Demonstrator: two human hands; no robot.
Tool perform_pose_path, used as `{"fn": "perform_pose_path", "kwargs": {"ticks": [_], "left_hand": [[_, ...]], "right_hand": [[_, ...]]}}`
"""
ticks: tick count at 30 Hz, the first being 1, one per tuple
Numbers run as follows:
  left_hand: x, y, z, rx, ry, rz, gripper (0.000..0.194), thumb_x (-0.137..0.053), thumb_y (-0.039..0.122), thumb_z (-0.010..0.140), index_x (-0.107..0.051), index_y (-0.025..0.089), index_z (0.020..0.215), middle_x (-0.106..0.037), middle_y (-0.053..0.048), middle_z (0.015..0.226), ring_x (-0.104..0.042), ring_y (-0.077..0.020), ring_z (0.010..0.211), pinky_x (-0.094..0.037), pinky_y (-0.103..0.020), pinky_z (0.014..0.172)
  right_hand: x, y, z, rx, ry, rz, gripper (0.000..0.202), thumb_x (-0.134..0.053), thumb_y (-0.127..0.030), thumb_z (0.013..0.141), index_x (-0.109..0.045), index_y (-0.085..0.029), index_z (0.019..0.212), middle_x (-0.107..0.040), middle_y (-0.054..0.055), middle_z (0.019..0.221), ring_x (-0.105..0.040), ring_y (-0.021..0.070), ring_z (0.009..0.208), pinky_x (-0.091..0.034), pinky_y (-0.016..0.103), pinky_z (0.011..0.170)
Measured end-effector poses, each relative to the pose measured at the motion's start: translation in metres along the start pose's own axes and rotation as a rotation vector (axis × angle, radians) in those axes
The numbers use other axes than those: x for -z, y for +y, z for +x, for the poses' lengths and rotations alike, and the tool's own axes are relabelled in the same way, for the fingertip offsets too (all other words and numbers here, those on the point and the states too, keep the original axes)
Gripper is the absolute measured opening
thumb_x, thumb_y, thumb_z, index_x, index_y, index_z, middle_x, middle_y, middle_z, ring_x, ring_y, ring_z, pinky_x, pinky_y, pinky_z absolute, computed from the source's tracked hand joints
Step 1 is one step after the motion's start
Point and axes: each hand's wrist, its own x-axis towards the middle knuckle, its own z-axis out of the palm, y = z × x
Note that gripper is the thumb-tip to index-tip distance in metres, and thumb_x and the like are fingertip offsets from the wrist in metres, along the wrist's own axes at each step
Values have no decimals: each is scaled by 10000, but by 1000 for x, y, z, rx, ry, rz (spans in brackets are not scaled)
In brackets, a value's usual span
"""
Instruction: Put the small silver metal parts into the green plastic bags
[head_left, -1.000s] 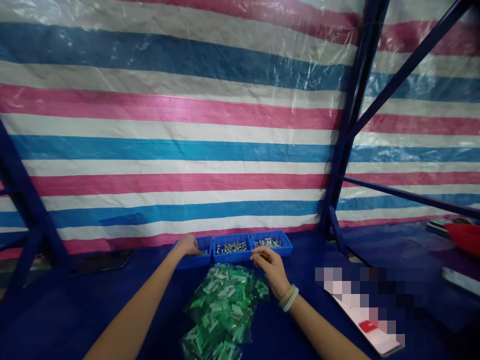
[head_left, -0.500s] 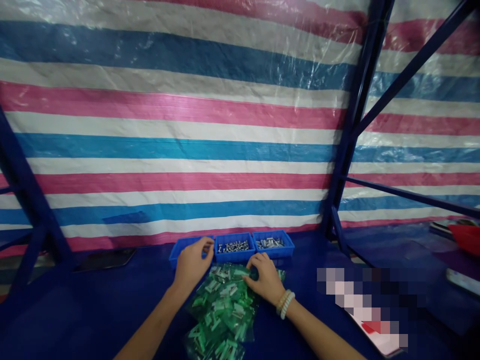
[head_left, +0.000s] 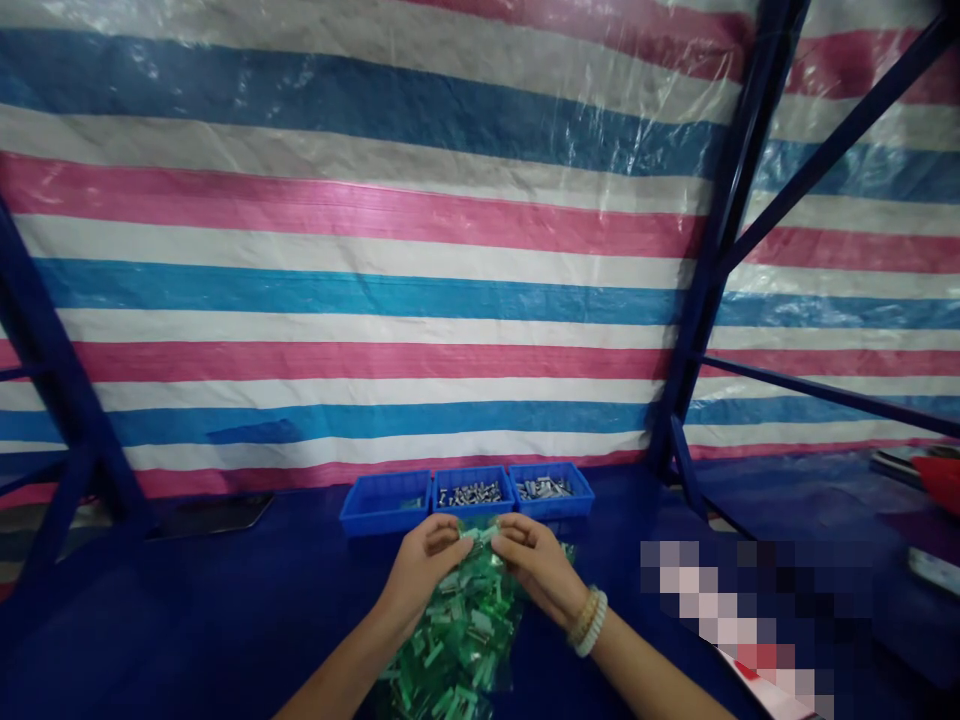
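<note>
Between my two hands a small green plastic bag (head_left: 478, 535) is pinched at its two sides, above the far end of a pile. My left hand (head_left: 424, 568) closes thumb against fingers on its left edge. On its right edge my right hand (head_left: 541, 562), with two bracelets at the wrist, pinches the same way. Below them lies the pile of green bags (head_left: 457, 640) with pale and metallic small parts showing through. Just beyond my hands stand three blue bins: a left bin (head_left: 367, 508) with a few small pieces, a middle bin (head_left: 470, 512) and a right bin (head_left: 551, 506), both holding small metal parts.
Behind the blue table (head_left: 187, 610) hangs a striped plastic sheet (head_left: 375, 300). Blue metal posts (head_left: 694, 310) rise at both sides. A dark flat device (head_left: 217, 514) lies at the left back. A partly blurred pale phone-like object (head_left: 757, 685) lies at the right.
My left hand has moved right and nearer from the left bin to the bag. The right hand has shifted slightly right; both now hold a green bag's edges.
</note>
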Motion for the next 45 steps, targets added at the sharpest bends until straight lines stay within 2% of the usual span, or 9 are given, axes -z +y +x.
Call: {"fn": "perform_pose_path", "kwargs": {"ticks": [5,9,13,19,23,28,32,36,45], "left_hand": [[-6,1,-5,69,-35,-184,441,-800,361,603,-417,218,768,-612,7,795,-657,-181,739,-544,-334,732],[-4,-2,-5,-35,-89,-18,318,-702,361,747,-440,233,875,-599,33,741,-649,-166,692,-535,-293,659],[6,0,-3,-330,-48,341,125,-596,273,839,-485,222,863,-623,8,737,-650,-176,708,-521,-274,628],[20,13,-7,-1150,-109,861,223,-488,10,841,-599,200,807,-706,-56,1036,-611,-223,1035,-463,-445,941],[21,16,-9,-1330,-44,967,194,-549,3,841,-625,182,835,-708,-66,1041,-594,-220,1039,-490,-431,904],[18,14,-9,-1158,-96,791,219,-484,17,832,-605,195,792,-699,-75,1019,-623,-220,999,-511,-413,871],[11,9,-9,-570,-87,506,50,-579,192,821,-554,212,859,-664,-40,815,-658,-193,772,-538,-317,694],[15,8,0,-192,-222,276,259,-614,288,783,-517,209,1010,-633,6,741,-625,-148,573,-463,-223,504],[132,53,87,-248,4,1033,246,-611,195,690,-622,192,936,-687,-16,819,-660,-196,712,-469,-260,668]], "right_hand": [[1,3,-1,-73,-7,-7,360,-867,-339,573,-665,-154,807,-605,-33,625,-552,98,547,-425,217,547],[4,6,3,53,81,-133,280,-820,-331,615,-652,-166,769,-577,-44,577,-504,97,502,-409,226,520],[5,-2,1,288,70,-444,125,-699,-255,729,-661,-186,826,-613,0,687,-548,143,600,-444,262,563],[12,-16,-6,915,-59,-1011,215,-523,-59,813,-651,-232,805,-648,55,885,-559,225,904,-467,407,820],[18,-16,-8,1028,-90,-1108,254,-509,-42,839,-644,-258,846,-678,58,978,-555,245,976,-474,455,845],[14,-17,-9,969,-114,-1007,258,-482,-44,840,-628,-255,870,-694,65,977,-582,261,1022,-474,468,867],[5,-12,-10,725,-45,-821,196,-549,-122,849,-586,-224,1012,-653,40,809,-616,189,739,-510,327,701],[1,-5,-9,486,-40,-635,284,-582,-213,855,-544,-208,1136,-623,14,783,-589,160,677,-489,272,644],[11,-8,-5,482,67,-548,166,-556,-314,899,-599,-197,1009,-641,34,784,-585,178,719,-461,284,666]]}}
